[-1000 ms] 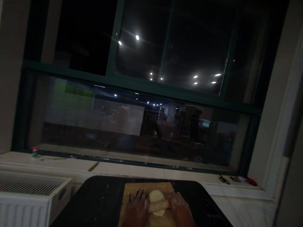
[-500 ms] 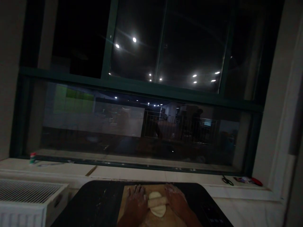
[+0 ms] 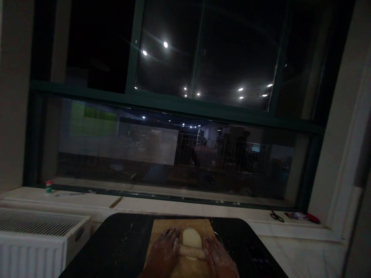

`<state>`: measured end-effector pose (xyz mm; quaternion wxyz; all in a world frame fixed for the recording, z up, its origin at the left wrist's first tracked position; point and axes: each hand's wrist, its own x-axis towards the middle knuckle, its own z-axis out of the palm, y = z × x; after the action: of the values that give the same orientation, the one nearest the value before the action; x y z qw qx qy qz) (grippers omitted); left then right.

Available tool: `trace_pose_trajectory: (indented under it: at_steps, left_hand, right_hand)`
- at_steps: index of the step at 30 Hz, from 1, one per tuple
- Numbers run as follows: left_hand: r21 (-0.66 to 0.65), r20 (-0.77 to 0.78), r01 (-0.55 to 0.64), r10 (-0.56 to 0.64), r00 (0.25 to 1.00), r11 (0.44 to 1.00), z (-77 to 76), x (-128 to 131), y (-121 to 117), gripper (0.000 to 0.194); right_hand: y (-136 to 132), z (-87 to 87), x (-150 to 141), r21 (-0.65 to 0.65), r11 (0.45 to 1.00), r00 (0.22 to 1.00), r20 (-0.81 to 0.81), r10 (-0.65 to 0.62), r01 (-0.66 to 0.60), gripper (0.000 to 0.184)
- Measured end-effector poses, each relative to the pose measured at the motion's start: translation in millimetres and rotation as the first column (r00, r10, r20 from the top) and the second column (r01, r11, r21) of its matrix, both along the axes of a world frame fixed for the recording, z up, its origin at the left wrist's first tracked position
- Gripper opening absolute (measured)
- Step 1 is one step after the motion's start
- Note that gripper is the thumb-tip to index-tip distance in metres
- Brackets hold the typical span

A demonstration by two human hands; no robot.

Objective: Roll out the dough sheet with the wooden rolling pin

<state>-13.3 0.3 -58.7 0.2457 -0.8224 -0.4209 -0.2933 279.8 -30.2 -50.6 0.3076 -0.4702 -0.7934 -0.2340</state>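
A short pale rolling pin (image 3: 191, 252) lies across the near part of a flat, roundish piece of dough (image 3: 191, 237), and a thin edge of dough shows on its near side. My left hand (image 3: 164, 247) rests at the pin's left end, palm down, its floury fingers stretched forward over the wooden board (image 3: 162, 225). At the right end lies my right hand (image 3: 218, 255), also palm down with fingers extended and dusted with flour. The palms cover the ends of the pin.
Under the board is a dark, round-cornered table (image 3: 116, 239). A white radiator (image 3: 37, 239) stands at left. Along the windowsill (image 3: 162, 207) are a small red-and-green container (image 3: 48, 187), black scissors (image 3: 276, 216) and a red item (image 3: 313, 218). A dark window rises behind.
Both hands and the rolling pin have moved toward me over the dough. More of the dough now shows beyond the pin. The view has shifted slightly.
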Motion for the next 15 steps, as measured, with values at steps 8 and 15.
trace_pose_trajectory:
  at_steps: [8,15]
  left_hand:
    - [-0.422,-0.088,-0.202,0.182,0.979,0.884,44.6,14.8,13.1,0.046]
    - [-0.464,-0.068,-0.290,0.293,0.954,0.837,53.8,18.4,32.6,0.041]
  right_hand:
    - [64.5,48.9,-26.2,-0.341,0.926,0.978,0.180,-0.105,0.163,0.043]
    - [107.6,45.2,-33.7,-0.360,0.919,0.975,0.201,-0.090,0.159,0.044]
